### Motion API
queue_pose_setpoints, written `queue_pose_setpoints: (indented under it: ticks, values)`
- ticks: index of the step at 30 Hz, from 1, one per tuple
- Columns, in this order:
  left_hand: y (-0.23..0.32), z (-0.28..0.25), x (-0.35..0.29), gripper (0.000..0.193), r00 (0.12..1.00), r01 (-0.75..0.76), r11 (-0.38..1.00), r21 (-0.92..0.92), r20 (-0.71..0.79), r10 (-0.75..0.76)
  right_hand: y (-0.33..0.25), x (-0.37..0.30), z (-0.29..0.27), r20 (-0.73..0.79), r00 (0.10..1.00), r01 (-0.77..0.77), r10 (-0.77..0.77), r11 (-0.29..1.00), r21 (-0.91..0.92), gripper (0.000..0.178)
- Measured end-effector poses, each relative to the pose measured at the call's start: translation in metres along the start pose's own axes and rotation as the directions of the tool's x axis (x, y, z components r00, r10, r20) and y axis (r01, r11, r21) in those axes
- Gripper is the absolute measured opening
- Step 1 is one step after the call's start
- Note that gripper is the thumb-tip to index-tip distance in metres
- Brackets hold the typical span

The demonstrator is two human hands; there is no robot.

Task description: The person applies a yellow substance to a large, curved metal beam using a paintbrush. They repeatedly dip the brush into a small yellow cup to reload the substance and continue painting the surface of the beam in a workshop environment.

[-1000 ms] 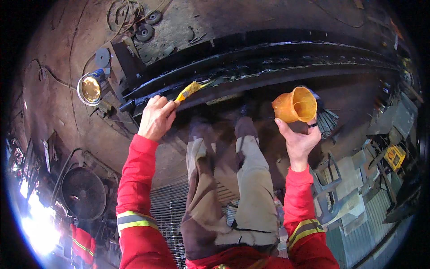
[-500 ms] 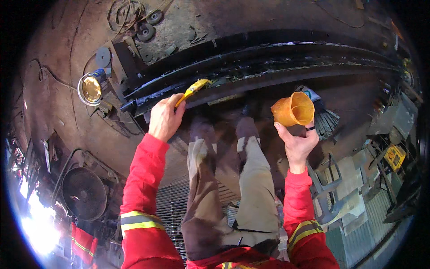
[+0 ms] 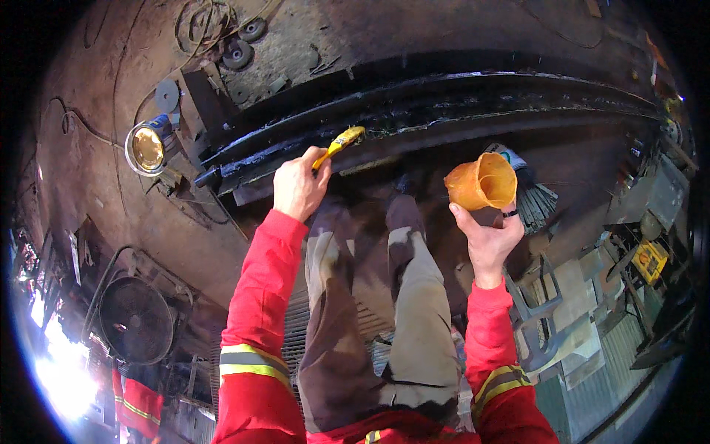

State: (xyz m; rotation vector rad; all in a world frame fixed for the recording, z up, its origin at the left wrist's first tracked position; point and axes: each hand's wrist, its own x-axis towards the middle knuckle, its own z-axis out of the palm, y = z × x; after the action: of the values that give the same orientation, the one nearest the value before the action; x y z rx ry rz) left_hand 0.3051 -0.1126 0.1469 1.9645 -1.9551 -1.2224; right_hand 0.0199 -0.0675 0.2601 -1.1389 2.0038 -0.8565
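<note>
My left hand [image 3: 299, 185] is closed round the handle of a yellow paintbrush [image 3: 342, 142]. The brush head points right and lies against or just over a long black metal beam [image 3: 444, 111], whose dark surface looks wet in places; I cannot tell if the bristles touch it. In my right hand [image 3: 488, 240] is an orange cup [image 3: 482, 183], tilted so its mouth faces right and up. The fingers wrap under and behind it, and a dark ring shows on one. What the cup holds, if anything, cannot be made out.
An open paint tin [image 3: 146, 149] stands left of the beam, near a grey disc [image 3: 168, 95]. Beyond lie coiled cable [image 3: 200, 26] and small wheels [image 3: 237, 54]. Welding rods [image 3: 538, 206] fan out behind the cup. A round fan [image 3: 136, 320] stands lower left, metal sheets [image 3: 584, 296] lower right.
My left hand and the paintbrush have moved to the right along the beam. The right hand keeps the cup in nearly the same place.
</note>
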Motion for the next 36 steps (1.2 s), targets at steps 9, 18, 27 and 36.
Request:
queue_pose_setpoints:
  ticks: [9,18,27,36]
  values:
    - [0.01,0.007,0.03,0.022,0.997,-0.062,0.998,-0.003,-0.038,0.062,0.008,-0.002,-0.003,-0.021,0.999,-0.047,0.047,0.999,-0.013,0.046]
    - [0.027,-0.018,0.043,0.019,0.982,-0.167,0.932,0.322,0.143,0.126,0.017,-0.001,-0.013,-0.025,0.997,-0.072,0.07,0.995,-0.07,0.047]
    - [0.031,0.017,0.03,0.018,0.992,-0.125,0.981,0.151,0.017,0.124,0.014,0.001,-0.014,-0.008,0.998,-0.063,0.063,0.996,-0.057,0.046]
    - [-0.019,-0.026,-0.018,0.017,0.999,-0.041,0.948,0.316,-0.011,0.047,0.013,-0.004,-0.012,-0.002,0.999,-0.047,0.047,0.999,-0.019,0.047]
